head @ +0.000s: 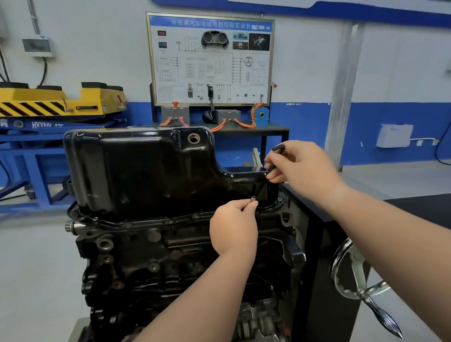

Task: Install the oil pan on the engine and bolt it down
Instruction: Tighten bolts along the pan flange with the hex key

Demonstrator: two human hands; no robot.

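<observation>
The oil pan [145, 168] already sits on top of the engine [172, 255], yet bolting looks barely started: the left hand [234, 231] pinches a small bolt [253, 198] over the flange at the pan's 4 o'clock, and the right hand [299, 165] grips a dark tool [278, 148] at 3 o'clock.

place: auto training workshop | evidence: engine [172, 261], trainer board [214, 59], yellow lift [42, 101]

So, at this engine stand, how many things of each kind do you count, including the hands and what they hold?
Oil pan: 1
Engine: 1
Loose bolt: 1
Dark tool: 1
Hands: 2, left hand pinching the bolt, right hand holding the tool
Handwheel: 1
Total: 7
</observation>
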